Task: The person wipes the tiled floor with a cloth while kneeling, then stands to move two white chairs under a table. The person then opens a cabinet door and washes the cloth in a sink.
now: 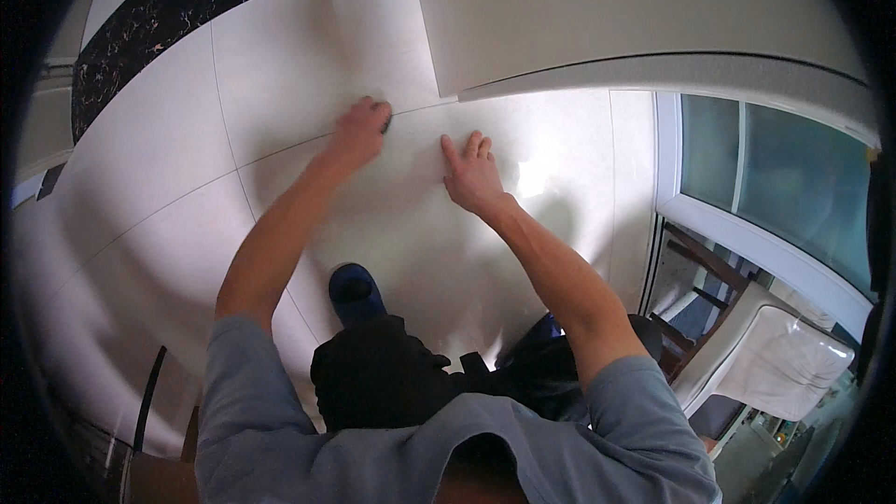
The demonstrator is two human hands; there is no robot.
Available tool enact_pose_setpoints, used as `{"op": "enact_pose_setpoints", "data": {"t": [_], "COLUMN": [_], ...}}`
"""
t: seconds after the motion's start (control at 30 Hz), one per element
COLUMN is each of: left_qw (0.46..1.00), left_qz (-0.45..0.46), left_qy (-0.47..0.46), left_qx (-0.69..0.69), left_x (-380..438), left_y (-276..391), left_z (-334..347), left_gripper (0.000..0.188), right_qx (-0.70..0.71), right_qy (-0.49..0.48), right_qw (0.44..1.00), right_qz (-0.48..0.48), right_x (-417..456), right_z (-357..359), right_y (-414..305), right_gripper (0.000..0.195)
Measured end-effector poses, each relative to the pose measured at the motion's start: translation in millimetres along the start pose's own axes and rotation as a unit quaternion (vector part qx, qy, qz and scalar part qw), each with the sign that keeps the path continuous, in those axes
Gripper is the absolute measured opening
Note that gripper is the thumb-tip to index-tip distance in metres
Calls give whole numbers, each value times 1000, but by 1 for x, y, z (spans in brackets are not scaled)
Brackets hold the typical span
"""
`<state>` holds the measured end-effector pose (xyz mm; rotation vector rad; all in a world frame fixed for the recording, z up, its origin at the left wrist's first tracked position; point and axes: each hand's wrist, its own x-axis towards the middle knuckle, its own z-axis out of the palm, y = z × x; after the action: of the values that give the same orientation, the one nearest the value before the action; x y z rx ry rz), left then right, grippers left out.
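My left hand (362, 131) is at the upper middle, blurred, with its fingers closed on a small dark object (384, 117) at the seam between floor tiles. What that object is cannot be told. To its right, my right hand (472, 171) is over the pale tiled floor (413, 182), fingertips at or near the surface, thumb and fingers apart, nothing in it. Below the hands, a blue slipper (355, 294) is on one foot; the other foot is mostly hidden by dark trousers.
A beige cabinet or panel (630, 7) stands at the upper right. A dark marbled border strip (182, 10) curves across the upper left. On the right are a white-framed glass sliding door (791, 154) and a chair with a plastic-covered pale cushion (784, 357).
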<state>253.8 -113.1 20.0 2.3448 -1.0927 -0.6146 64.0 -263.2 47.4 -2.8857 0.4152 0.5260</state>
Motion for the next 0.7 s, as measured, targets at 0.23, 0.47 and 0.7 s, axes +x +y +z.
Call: {"op": "enact_pose_setpoints", "data": {"t": [0.23,0.47,0.7], "left_qw": [965,962,906], "left_qz": [-5,41,-112], "left_qy": [-52,-151,19], "left_qx": [-257,-226,-408], "left_x": [50,55,3], "left_y": [3,44,50], "left_z": [-38,-17,9], "left_gripper": [31,34,29], "right_qx": [7,-26,466], "right_qy": [-12,16,-7], "right_qw": [1000,1000,870], "right_qz": [3,-4,159], "right_x": [0,-6,5], "right_z": [3,7,-22], "right_y": [2,5,19], "right_gripper": [67,68,61]}}
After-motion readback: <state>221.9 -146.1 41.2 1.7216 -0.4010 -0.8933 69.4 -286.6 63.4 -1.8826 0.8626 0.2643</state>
